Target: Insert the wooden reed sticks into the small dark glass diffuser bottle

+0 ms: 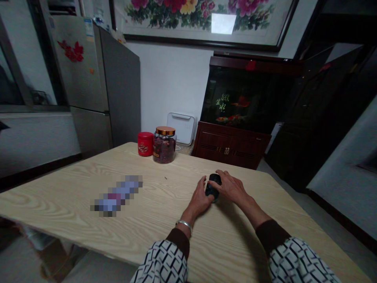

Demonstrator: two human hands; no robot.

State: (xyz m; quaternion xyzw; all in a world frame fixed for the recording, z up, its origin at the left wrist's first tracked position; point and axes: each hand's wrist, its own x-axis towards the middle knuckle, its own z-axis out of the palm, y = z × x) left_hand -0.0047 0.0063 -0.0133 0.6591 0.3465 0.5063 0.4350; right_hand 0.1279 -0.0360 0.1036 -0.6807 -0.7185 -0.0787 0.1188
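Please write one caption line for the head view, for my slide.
The left hand and right hand clasp a dark object on a pale wood-grain table, with a red jar beyond.

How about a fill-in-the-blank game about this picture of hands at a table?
The left hand wears a shiny ____ on its wrist.
The dark object sits between the two ____.
Beside the red container stands a glass ____ with a gold-coloured lid.
Behind the table, the fish in the tank are ____.

Missing words: bracelet; hands; jar; red.
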